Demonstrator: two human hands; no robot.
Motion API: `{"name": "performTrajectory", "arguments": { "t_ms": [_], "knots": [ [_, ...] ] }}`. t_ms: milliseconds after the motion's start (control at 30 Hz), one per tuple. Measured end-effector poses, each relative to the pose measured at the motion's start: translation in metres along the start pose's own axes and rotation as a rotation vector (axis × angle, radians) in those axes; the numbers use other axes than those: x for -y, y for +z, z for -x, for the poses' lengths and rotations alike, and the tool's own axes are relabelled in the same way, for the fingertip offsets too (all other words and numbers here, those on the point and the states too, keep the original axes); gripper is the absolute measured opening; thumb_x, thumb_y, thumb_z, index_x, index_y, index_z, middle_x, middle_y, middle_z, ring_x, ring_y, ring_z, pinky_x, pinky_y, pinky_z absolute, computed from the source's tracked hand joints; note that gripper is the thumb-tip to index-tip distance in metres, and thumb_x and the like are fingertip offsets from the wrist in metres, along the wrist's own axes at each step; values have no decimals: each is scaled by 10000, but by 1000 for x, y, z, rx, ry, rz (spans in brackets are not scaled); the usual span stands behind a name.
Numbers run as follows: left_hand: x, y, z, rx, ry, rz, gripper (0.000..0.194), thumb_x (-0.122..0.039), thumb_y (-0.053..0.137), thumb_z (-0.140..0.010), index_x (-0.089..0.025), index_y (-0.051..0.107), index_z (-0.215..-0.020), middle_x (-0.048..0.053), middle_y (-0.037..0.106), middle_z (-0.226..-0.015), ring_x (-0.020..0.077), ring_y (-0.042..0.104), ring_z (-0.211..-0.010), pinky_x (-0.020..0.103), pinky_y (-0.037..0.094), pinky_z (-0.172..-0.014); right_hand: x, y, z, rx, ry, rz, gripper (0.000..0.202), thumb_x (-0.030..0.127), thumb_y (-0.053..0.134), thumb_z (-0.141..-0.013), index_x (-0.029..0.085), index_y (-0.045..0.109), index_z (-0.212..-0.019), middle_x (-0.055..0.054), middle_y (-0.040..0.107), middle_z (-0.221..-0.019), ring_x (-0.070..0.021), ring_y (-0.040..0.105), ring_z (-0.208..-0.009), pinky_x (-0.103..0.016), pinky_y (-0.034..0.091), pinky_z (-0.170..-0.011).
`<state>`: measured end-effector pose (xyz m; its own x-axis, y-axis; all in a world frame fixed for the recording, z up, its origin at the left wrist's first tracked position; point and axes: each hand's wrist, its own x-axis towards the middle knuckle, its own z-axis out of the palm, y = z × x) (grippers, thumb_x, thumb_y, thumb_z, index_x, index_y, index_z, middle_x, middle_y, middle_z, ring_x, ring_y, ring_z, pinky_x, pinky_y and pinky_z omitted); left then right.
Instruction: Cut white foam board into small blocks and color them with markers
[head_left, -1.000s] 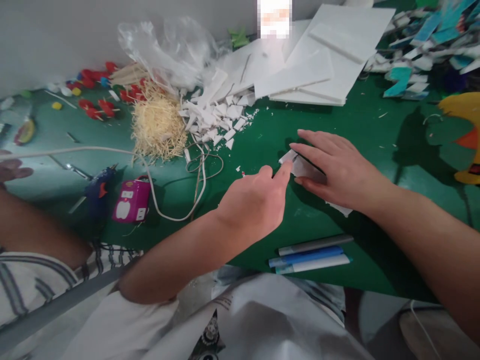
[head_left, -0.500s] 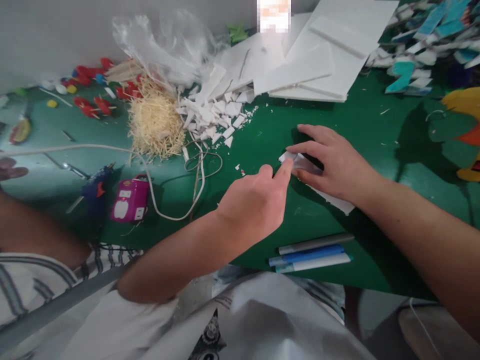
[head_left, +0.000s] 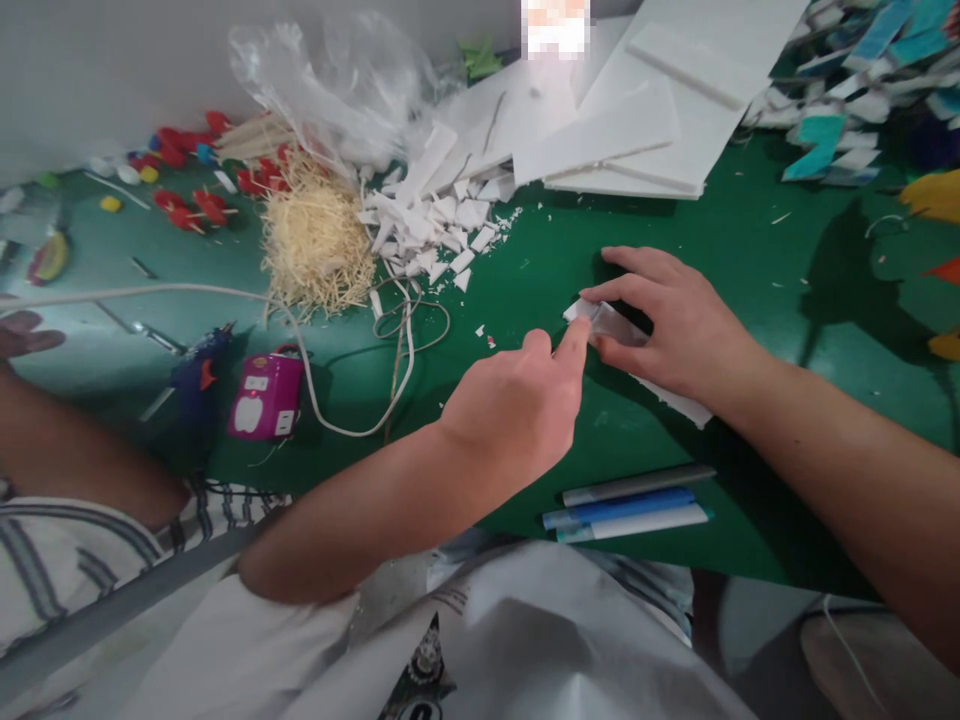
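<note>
A narrow white strip (head_left: 679,400) lies slantwise on the green table (head_left: 517,290). The index finger of my left hand (head_left: 525,395) presses on its upper left end, while the other fingers are curled in; whether they hold anything is hidden. My right hand (head_left: 667,310) rests over the strip from the right, thumb and fingers spread around it and the fingertips on or beside its upper end. Part of the strip is covered by this hand. Small white crumbs (head_left: 486,337) are scattered left of the strip.
Near the front edge lie several pens (head_left: 626,508). White sheets (head_left: 622,140), broken white pieces (head_left: 450,225), a straw-coloured pile (head_left: 319,245) and a plastic bag (head_left: 345,90) stand behind. At left are a purple power box (head_left: 265,397), a cable, a glue gun (head_left: 199,370) and another person's arm (head_left: 75,440).
The whole view has shifted slightly. Both hands keep nearly the same pose on the white strip.
</note>
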<state>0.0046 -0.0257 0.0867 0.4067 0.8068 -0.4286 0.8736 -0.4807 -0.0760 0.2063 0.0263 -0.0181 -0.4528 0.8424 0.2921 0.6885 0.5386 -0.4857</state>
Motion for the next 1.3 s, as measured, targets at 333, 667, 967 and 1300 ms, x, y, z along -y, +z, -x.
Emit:
{"name": "performTrajectory", "arguments": {
  "t_ms": [333, 667, 967, 1300],
  "knots": [
    [3, 1, 4, 65, 28, 1, 712, -118, 443, -1024, -117, 327, -1727, 154, 718, -1059, 246, 782, -835, 312, 623, -691, -1, -2, -1, 25, -17, 38, 380, 414, 706, -931, 292, 768, -1285, -151, 654, -1562, -425, 615, -1448, -708, 509, -1157],
    [7, 3, 9, 94, 23, 8, 739, -118, 491, -1002, -123, 336, -1724, 147, 721, -1050, 222, 765, -797, 259, 556, -590, -5, -2, -1, 19, -32, 28, 375, 397, 745, -908, 320, 769, -1274, -123, 663, -1556, -411, 631, -1433, -693, 516, -1161],
    [9, -1, 14, 117, -5, -17, 702, -139, 475, -1027, -168, 363, -1719, 105, 707, -971, 184, 710, -678, 236, 386, -480, -4, -4, -1, 37, -29, 7, 366, 379, 733, -919, 329, 778, -1279, -117, 664, -1556, -420, 622, -1438, -715, 511, -1163],
    [11, -3, 21, 199, -3, -37, 793, -110, 527, -976, -182, 320, -1739, 84, 695, -964, 172, 687, -676, 251, 302, -482, -1, -3, -1, 27, -27, 60, 368, 406, 681, -948, 286, 778, -1282, -135, 664, -1554, -413, 628, -1435, -682, 525, -1161]
  ]
}}
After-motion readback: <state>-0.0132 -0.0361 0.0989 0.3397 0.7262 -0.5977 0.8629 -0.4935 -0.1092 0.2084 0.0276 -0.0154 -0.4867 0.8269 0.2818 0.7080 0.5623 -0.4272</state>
